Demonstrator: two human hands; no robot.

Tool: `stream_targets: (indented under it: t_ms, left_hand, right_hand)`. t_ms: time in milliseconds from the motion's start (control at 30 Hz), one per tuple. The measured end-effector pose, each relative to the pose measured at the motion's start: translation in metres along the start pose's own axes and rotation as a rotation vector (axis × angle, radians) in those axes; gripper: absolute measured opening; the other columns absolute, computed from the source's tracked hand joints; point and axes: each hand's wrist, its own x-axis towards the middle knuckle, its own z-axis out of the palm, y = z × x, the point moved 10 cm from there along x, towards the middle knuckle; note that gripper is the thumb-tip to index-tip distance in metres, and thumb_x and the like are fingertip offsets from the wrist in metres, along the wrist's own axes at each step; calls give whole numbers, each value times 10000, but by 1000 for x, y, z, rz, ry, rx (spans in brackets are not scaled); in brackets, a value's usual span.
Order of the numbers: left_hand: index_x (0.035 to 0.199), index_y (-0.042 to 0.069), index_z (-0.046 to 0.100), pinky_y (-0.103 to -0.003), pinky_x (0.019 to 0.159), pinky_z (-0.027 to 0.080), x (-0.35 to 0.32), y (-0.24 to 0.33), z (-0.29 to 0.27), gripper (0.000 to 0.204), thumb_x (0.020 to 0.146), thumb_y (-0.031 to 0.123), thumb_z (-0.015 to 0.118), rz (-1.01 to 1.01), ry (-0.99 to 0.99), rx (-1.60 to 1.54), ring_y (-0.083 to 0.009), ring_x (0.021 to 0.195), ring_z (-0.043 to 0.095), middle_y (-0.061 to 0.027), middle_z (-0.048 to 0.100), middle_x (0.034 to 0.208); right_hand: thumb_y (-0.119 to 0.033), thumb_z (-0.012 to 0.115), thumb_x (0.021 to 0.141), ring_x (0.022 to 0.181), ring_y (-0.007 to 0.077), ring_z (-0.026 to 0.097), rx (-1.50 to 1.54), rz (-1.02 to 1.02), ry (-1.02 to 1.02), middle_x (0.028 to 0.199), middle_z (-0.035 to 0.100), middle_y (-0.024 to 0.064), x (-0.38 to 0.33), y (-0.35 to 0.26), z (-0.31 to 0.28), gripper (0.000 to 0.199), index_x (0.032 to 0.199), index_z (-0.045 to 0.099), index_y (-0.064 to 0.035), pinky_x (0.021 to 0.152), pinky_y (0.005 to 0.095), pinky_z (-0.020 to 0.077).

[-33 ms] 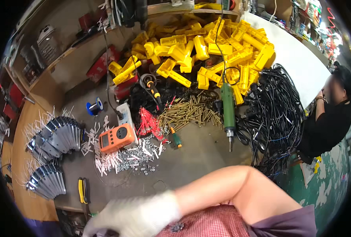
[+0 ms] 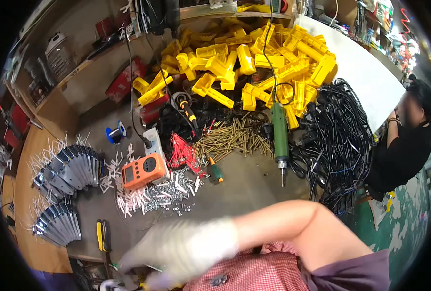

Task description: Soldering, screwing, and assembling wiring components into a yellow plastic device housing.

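My right hand (image 2: 181,250), in a pale knitted glove, reaches across my body at the lower edge, over the front of the workbench (image 2: 244,194). Motion smears its fingers, so I cannot make out whether it holds anything. Close to it, yellow-and-black handled pliers (image 2: 103,235) lie at the bench's front edge. My left hand does not show clearly; a pale blurred shape at the bottom edge is too unclear to name. Beyond my hand lie small nuts (image 2: 164,199), white sleeves (image 2: 128,201) and an orange socket meter (image 2: 145,170).
Metal plates with white wires (image 2: 70,169) stand fanned at left. A green electric screwdriver (image 2: 280,131) hangs by its cord. Behind are long brass-coloured screws (image 2: 232,138) and yellow plastic housings (image 2: 220,63). Black cables (image 2: 341,145) are heaped at right, near a seated person (image 2: 402,145).
My gloved right hand has shifted a little up and to the right, with its forearm. The things on the bench lie as before.
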Motion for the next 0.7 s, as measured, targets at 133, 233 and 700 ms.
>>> stream_targets:
  t_ms: [133,233,700]
  left_hand:
    - [1150,3,619,-274,761,514,-18,-103,-64,259,899,-57,638,-3,338,-59,-145,798,591,-53,627,921]
    - [1000,11,698,-321,807,553,1,-165,-72,274,752,-25,810,715,243,54,-186,876,653,-77,713,954]
    - [1164,-2,631,-358,902,522,256,-192,180,355,823,15,731,800,-4,-76,-235,1035,633,-122,674,1094]
  right_hand:
    - [-391,648,840,808,317,691,-1173,980,268,827,701,153,-134,118,-154,333,868,732,-70,700,428,545]
    - [-378,682,809,1060,282,596,-1399,1342,783,1065,676,124,-249,145,-218,294,873,773,-105,874,427,479]
    - [-241,794,661,1179,327,565,-1155,568,1253,1186,683,117,-265,122,-199,224,821,747,-90,1053,415,435]
